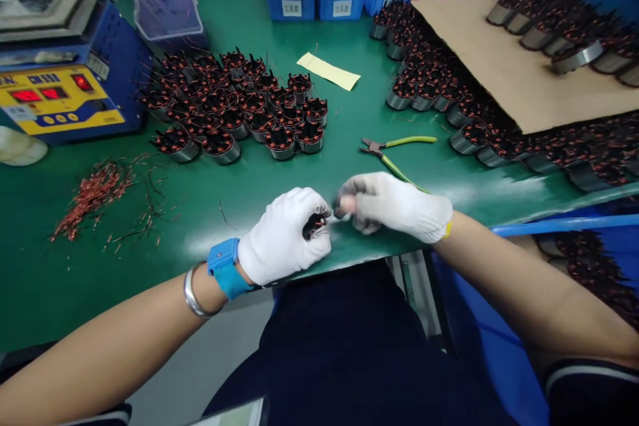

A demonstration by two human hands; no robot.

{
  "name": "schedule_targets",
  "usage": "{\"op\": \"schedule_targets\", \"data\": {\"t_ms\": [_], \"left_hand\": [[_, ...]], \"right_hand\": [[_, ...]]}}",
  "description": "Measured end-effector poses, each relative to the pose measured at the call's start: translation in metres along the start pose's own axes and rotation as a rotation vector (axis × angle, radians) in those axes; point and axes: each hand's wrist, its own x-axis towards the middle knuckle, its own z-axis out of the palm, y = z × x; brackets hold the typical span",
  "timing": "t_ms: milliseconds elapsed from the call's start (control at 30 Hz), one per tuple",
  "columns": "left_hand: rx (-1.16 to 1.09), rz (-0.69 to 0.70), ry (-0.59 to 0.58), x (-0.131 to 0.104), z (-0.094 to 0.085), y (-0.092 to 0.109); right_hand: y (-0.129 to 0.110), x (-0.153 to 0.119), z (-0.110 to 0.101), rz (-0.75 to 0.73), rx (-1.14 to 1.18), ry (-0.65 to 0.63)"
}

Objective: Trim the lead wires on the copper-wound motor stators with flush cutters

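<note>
My left hand (289,234), in a white glove, is wrapped round a copper-wound motor stator (315,225) just above the table's front edge. Most of the stator is hidden by the glove. Close on its right, my right hand (384,205) has its gloved fingers pinched together, smeared by motion; what they hold, if anything, I cannot make out. Beyond my right hand, green-handled cutting pliers (394,150) lie on the green table (239,190). Several similar stators (234,110) stand in a group beyond my left hand.
Copper wire scraps (94,193) lie at left, before a blue-and-yellow soldering station (64,90). A yellow paper strip (328,71) lies mid-table. Cardboard (479,46) bearing stators rests over more stators at right. Tool boxes (291,3) line the back. A blue crate (574,223) stands low at right.
</note>
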Motion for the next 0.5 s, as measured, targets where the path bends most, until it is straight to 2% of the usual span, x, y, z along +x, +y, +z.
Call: {"op": "schedule_targets", "data": {"t_ms": [100, 333, 500], "left_hand": [[-0.004, -0.006, -0.005, 0.000, -0.001, 0.000], [-0.037, -0.020, 0.011, -0.003, 0.000, -0.002], [-0.088, -0.003, 0.019, -0.003, 0.002, -0.002]], "right_hand": [[-0.002, -0.002, 0.008, 0.080, -0.074, -0.160], [0.005, -0.008, 0.019, 0.042, -0.058, -0.102], [0.004, -0.008, 0.012, 0.074, -0.039, -0.177]]}}
